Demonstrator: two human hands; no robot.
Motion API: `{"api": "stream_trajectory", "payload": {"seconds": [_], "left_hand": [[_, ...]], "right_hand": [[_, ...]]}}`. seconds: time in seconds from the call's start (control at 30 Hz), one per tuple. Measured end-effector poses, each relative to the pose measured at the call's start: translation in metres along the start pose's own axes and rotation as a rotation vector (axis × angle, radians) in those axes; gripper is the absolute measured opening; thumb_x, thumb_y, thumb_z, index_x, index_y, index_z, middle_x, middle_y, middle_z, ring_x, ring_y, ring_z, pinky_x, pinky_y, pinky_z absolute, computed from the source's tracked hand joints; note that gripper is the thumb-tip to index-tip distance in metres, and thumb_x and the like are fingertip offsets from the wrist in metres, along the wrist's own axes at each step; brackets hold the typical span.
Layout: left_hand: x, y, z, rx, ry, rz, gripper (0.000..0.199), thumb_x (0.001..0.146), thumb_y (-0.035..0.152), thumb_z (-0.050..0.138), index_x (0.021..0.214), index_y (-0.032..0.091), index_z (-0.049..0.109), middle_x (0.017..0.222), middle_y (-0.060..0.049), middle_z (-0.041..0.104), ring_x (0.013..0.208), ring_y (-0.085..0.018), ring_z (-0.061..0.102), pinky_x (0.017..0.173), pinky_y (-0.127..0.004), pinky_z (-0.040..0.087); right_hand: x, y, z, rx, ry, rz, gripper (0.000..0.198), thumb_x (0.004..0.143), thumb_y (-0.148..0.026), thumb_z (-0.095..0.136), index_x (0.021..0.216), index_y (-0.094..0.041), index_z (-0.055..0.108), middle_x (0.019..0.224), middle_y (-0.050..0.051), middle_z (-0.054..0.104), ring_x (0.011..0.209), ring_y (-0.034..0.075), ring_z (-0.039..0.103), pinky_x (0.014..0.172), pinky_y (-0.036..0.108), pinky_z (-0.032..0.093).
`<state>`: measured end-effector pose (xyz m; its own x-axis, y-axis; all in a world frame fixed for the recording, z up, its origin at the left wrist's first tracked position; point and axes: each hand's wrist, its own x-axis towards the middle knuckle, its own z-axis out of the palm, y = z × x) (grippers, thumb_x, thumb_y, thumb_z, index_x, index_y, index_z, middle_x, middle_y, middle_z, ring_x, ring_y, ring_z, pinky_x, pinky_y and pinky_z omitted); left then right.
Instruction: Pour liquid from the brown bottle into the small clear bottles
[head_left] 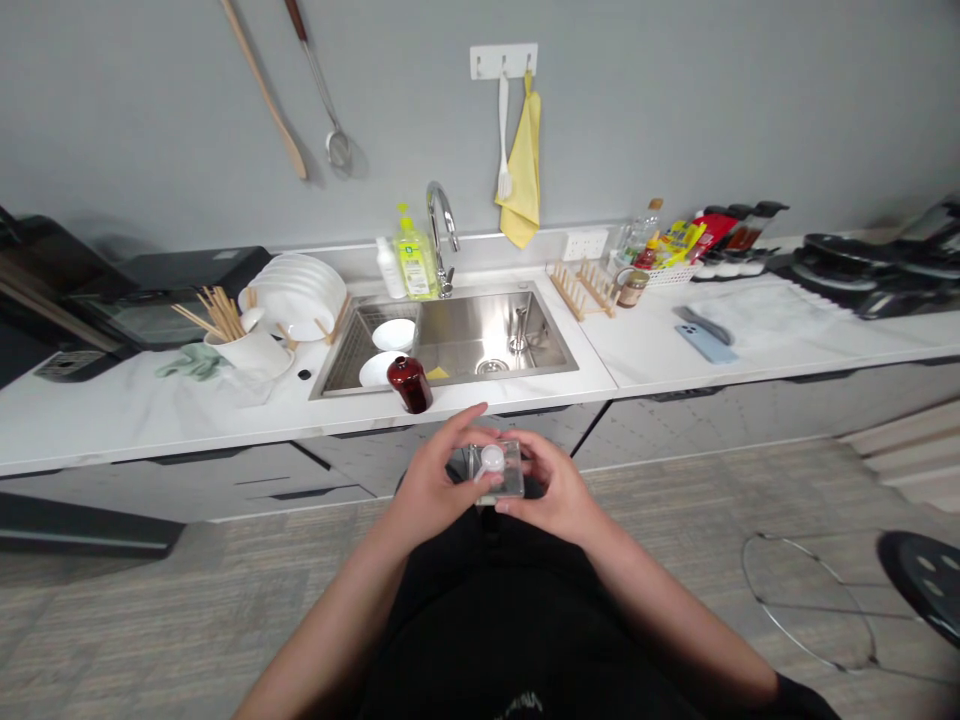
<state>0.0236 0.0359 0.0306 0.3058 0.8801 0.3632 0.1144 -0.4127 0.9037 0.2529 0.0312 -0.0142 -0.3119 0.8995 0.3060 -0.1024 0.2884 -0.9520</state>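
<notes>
In front of my body, a small clear plastic box (512,480) is held between both hands. My right hand (555,488) grips its right side, with the thumb at the near edge and the fingers behind. At its left, my left hand (439,478) is closed round the box, thumb pressed near the handle of a small white measuring spoon (492,460). Whether the spoon lies inside the box or on top of it, I cannot tell. A dark red-brown bottle (410,385) without a cap stands beyond my left hand, at the counter's front edge.
Behind the bottle is a steel sink (555,345) with white bowls (394,335) and a faucet (442,240). A black cap (304,375) and white plates (289,300) are on the left. A phone (705,343) lies right. A black stool (926,585) stands at lower right.
</notes>
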Motion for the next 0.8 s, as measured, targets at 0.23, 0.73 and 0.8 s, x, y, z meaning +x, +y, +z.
{"api": "stream_trajectory", "payload": {"seconds": [0.23, 0.73, 0.8], "left_hand": [[0.002, -0.002, 0.001, 0.043, 0.067, 0.021, 0.081, 0.084, 0.039, 0.102, 0.156, 0.029, 0.067, 0.125, -0.011, 0.084, 0.128, -0.032, 0.08, 0.123, -0.054, 0.058], [0.011, -0.022, 0.013, -0.203, -0.059, -0.197, 0.062, 0.094, 0.043, 0.094, 0.152, 0.026, 0.076, 0.125, -0.013, 0.089, 0.126, -0.034, 0.084, 0.12, -0.055, 0.063], [0.013, -0.027, 0.011, -0.173, -0.048, -0.131, 0.067, 0.1, 0.041, 0.088, 0.162, 0.028, 0.067, 0.144, -0.015, 0.083, 0.145, -0.033, 0.075, 0.129, -0.055, 0.056]], "right_hand": [[0.002, 0.0, 0.0, -0.022, 0.035, 0.019, 0.083, 0.077, -0.046, 0.108, 0.149, -0.031, 0.069, 0.146, 0.013, 0.076, 0.134, 0.036, 0.077, 0.11, 0.052, 0.071], [0.008, 0.019, -0.03, 0.167, -0.165, 0.117, 0.089, 0.069, -0.05, 0.111, 0.146, -0.03, 0.071, 0.133, 0.008, 0.083, 0.113, 0.029, 0.084, 0.094, 0.042, 0.072], [0.013, 0.024, -0.038, 0.158, -0.127, 0.129, 0.088, 0.068, -0.05, 0.111, 0.145, -0.031, 0.071, 0.132, 0.007, 0.082, 0.112, 0.028, 0.083, 0.095, 0.042, 0.071]]}}
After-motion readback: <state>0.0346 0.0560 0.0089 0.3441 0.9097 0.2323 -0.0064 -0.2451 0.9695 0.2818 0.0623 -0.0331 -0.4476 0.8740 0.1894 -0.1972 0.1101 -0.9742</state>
